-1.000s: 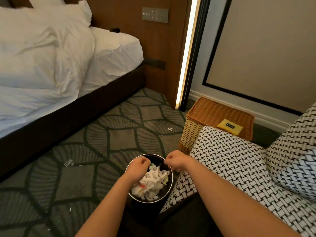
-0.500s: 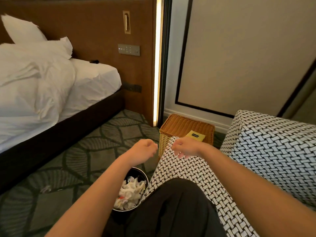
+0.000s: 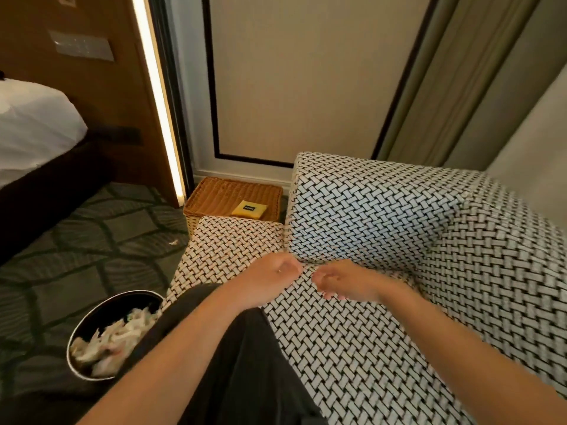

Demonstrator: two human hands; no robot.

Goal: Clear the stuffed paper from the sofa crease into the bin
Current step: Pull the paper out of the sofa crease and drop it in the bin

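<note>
The black-and-white woven sofa [image 3: 368, 348] fills the right side; its crease [image 3: 294, 259] runs between seat and back cushion [image 3: 368, 210]. My left hand [image 3: 270, 277] hovers over the seat just in front of the crease, fingers loosely curled, holding nothing. My right hand [image 3: 343, 279] is beside it, fingers hanging curled over the seat, nothing in it. The round black bin [image 3: 89, 320] stands on the floor at lower left, holding crumpled white paper [image 3: 107, 342]. No paper shows in the crease from here. The picture is blurred.
A wicker basket [image 3: 221, 194] with a yellow card [image 3: 249, 208] stands behind the sofa end. A bed [image 3: 33, 130] lies at far left. A paper scrap [image 3: 174, 242] lies on the patterned carpet. My dark trouser leg [image 3: 245, 363] rests on the seat.
Both hands have moved from above the bin up and right to the sofa crease. The view has swung right, away from the bed and onto the sofa.
</note>
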